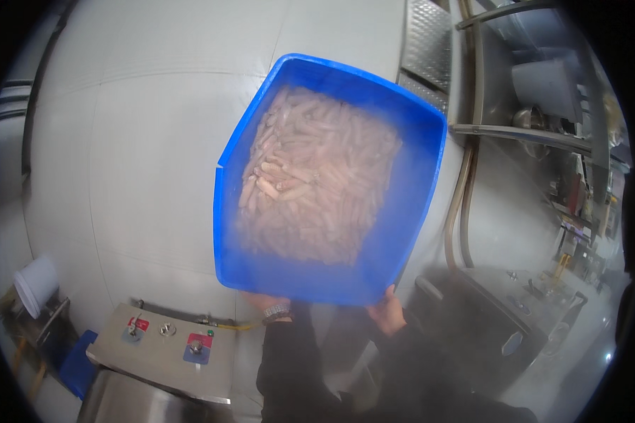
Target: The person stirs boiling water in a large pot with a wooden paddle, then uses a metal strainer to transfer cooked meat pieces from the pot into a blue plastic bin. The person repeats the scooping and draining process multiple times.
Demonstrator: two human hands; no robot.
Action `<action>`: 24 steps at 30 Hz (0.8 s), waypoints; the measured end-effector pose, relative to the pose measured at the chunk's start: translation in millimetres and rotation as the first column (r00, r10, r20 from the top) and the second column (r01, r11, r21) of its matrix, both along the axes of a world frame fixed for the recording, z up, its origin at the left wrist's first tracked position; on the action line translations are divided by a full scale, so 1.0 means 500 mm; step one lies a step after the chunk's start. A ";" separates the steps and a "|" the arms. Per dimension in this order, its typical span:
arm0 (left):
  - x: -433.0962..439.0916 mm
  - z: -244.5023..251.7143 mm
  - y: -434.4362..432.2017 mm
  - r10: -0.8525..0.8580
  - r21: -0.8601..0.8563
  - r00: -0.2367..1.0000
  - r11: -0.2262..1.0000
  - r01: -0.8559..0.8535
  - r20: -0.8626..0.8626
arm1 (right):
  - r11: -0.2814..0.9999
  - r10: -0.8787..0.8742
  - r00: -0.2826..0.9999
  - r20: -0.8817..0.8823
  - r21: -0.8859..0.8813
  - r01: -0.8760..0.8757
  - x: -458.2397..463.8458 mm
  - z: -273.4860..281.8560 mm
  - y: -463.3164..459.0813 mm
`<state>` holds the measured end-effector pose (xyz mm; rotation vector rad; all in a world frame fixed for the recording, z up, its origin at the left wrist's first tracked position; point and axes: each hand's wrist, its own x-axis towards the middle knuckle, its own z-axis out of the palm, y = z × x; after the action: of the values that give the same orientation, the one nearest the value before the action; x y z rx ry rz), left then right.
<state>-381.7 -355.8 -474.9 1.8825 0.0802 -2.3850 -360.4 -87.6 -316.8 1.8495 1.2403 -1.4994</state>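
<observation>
A large blue plastic tub (301,283) is held out in front of me, tilted so that its inside faces the camera. Many pale, elongated pieces of raw-looking food (317,174) fill its bottom; haze softens them, and I cannot tell their exact kind. My left hand (264,300) grips the near edge toward the left, its fingers mostly hidden by the tub. A metal band circles that wrist. At the near right corner my right hand (389,313) also holds the tub, with the thumb on the rim and the other fingers largely out of sight.
Steel equipment with control knobs (196,346) stands at lower left, near a white bucket (36,285). Metal shelving (524,136) holds containers on the right, above a hazy steel unit (500,317). A pale panelled wall (153,158) rises behind the tub, with pipes (460,206) beside it.
</observation>
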 end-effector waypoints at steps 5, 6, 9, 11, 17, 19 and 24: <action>-0.147 -0.072 -0.066 -0.235 -0.333 0.970 0.912 0.241 0.058 | 0.997 0.076 0.993 -0.089 -0.008 -0.077 -0.172 -0.019 -0.056; -0.203 -0.097 -0.089 -0.364 -0.479 0.909 0.773 0.415 0.200 | 0.997 0.059 0.997 -0.045 0.050 -0.056 -0.219 -0.024 -0.064; -0.413 -0.171 -0.155 -0.470 -0.671 0.709 0.283 0.686 0.526 | 0.970 0.189 0.981 -0.046 0.166 -0.179 -0.385 -0.067 -0.059; -0.571 -0.209 -0.193 -0.537 -0.733 0.621 0.007 0.681 0.571 | 0.912 0.312 0.950 -0.019 0.288 -0.293 -0.500 -0.110 -0.040; -0.860 -0.227 -0.206 -0.635 -0.739 0.432 -0.357 0.571 0.641 | 0.463 0.475 0.880 -0.026 0.857 -0.224 -0.807 -0.291 -0.017; -0.888 -0.236 -0.203 -0.630 -0.744 0.438 -0.367 0.559 0.641 | 0.447 0.434 0.900 -0.043 0.878 -0.173 -0.857 -0.308 -0.017; -0.920 -0.284 -0.224 -0.648 -0.734 0.408 -0.371 0.569 0.643 | 0.301 0.368 0.913 0.177 0.906 -0.296 -0.883 -0.338 -0.056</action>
<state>-841.8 -467.5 -616.9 0.9619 -2.5610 -1.5910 -802.1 -115.6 -486.0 1.8571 2.7037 -0.5471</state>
